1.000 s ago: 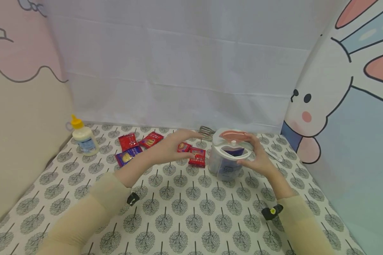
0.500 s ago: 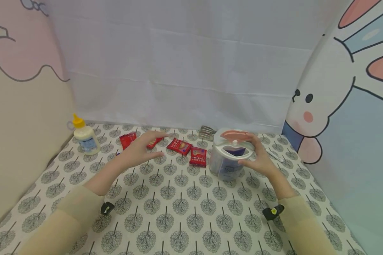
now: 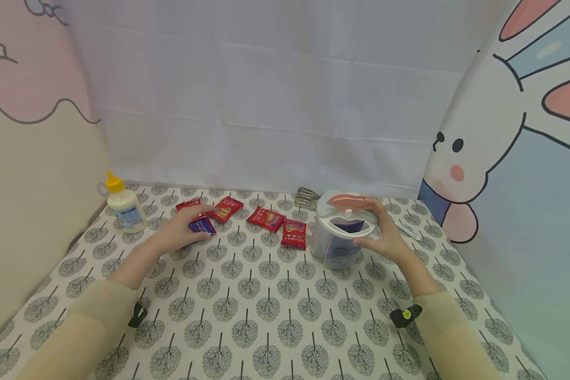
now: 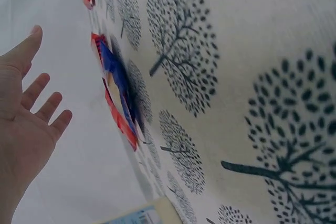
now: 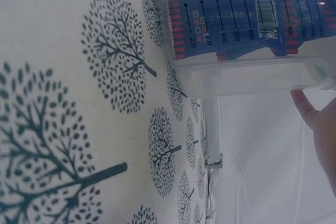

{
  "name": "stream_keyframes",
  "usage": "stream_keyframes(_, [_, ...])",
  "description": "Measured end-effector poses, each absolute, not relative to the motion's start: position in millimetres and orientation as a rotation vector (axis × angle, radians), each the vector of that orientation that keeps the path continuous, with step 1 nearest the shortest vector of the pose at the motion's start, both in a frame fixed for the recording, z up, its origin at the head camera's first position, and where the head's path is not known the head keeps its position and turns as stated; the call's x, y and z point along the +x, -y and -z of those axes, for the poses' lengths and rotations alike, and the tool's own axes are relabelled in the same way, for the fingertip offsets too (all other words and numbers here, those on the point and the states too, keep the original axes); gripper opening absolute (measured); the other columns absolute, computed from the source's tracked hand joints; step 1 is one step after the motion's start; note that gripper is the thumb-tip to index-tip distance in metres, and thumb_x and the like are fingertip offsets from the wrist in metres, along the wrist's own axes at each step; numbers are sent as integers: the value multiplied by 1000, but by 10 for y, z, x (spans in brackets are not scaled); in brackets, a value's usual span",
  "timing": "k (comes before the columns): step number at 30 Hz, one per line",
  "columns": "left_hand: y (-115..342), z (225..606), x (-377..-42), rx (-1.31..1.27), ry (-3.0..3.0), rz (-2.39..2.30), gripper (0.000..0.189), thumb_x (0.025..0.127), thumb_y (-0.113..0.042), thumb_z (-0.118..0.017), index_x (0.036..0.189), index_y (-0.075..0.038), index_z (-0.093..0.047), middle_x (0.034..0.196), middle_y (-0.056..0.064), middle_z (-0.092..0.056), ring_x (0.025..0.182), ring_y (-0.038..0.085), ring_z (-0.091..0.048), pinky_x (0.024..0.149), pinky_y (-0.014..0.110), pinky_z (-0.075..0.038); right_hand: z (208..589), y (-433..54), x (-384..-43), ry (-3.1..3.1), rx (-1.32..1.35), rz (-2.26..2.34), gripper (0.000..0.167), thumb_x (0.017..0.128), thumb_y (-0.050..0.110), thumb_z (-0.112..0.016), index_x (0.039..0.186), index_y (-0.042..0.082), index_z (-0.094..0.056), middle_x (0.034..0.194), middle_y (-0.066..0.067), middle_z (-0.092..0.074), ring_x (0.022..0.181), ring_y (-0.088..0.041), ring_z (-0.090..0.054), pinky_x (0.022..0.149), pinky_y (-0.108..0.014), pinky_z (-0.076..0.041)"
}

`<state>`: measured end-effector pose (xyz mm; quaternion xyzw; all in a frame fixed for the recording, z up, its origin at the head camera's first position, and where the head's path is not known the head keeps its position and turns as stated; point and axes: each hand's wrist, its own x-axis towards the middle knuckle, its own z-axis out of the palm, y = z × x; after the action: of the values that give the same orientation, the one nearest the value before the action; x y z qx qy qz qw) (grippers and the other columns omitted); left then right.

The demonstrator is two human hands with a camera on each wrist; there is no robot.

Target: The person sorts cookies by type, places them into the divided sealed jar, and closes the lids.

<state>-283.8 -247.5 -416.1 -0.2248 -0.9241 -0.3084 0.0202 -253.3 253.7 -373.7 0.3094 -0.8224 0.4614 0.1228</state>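
My right hand (image 3: 385, 235) grips the upper side of a clear plastic canister (image 3: 334, 250) with a white lid. Inside the canister is a blue snack packet (image 5: 226, 19), seen through the graduated wall. My left hand (image 3: 180, 229) is above a blue snack packet (image 3: 200, 227) on the table, fingers extended and thumb apart, holding nothing. In the left wrist view a gap separates that hand (image 4: 26, 108) from the packets. Beneath and behind its fingers lies a red packet (image 3: 188, 203), partly covered. Another red packet (image 3: 226, 209) lies just beyond the fingertips.
Two more red packets (image 3: 266, 218) lie between my hands, one close to the canister. A slotted metal utensil (image 3: 306, 197) lies behind the canister; a white handle (image 3: 407, 230) shows at its right. A yellow-capped bottle (image 3: 127, 210) stands at the left. Cloth walls surround the table (image 3: 266, 316).
My left hand has moved left, from beside the canister to over the packets at the left. My right hand and the canister have stayed in place.
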Motion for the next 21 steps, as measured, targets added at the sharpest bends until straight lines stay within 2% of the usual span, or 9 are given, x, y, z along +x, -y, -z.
stream_keyframes(5, [2645, 4281, -2914, -588, 2978, 895, 72, 84, -21, -72, 145, -9, -35, 145, 24, -36, 116, 45, -48, 98, 61, -39, 3737, -2536, -2535, 2406, 901, -1353, 98, 61, -11, -77, 141, -2, -21, 132, 22, -35, 122, 8, -34, 105, -64, -23])
stream_keyframes(7, [2689, 4315, -2929, -568, 3018, 857, 73, 85, -22, -71, 145, -7, -33, 144, 26, -36, 126, 47, -39, 102, 64, -32, 3742, -2538, -2536, 2409, 898, -1351, 99, 61, -11, -78, 141, -1, -21, 132, 19, -35, 122, 8, -34, 105, -64, -23])
stream_keyframes(15, [2763, 4417, -2999, -523, 3106, 771, 71, 86, -23, -69, 142, 1, -33, 141, 29, -37, 129, 50, -32, 106, 64, -26, 3745, -2539, -2539, 2419, 892, -1331, 99, 61, -9, -79, 141, 0, -21, 136, 13, -34, 122, 9, -33, 106, -65, -22])
stream_keyframes(18, [2763, 4437, -3035, -508, 3119, 762, 73, 83, -25, -72, 142, -3, -35, 141, 28, -38, 128, 48, -34, 105, 64, -28, 3732, -2533, -2538, 2423, 883, -1340, 99, 60, -10, -78, 140, 0, -21, 138, 1, -37, 121, 8, -34, 106, -65, -22])
stream_keyframes(21, [2743, 4435, -3060, -512, 3127, 757, 74, 80, -24, -76, 142, -10, -38, 141, 25, -39, 125, 47, -40, 100, 64, -35, 3723, -2531, -2537, 2430, 877, -1342, 99, 60, -10, -77, 140, 0, -21, 139, -16, -38, 121, 7, -33, 106, -65, -22])
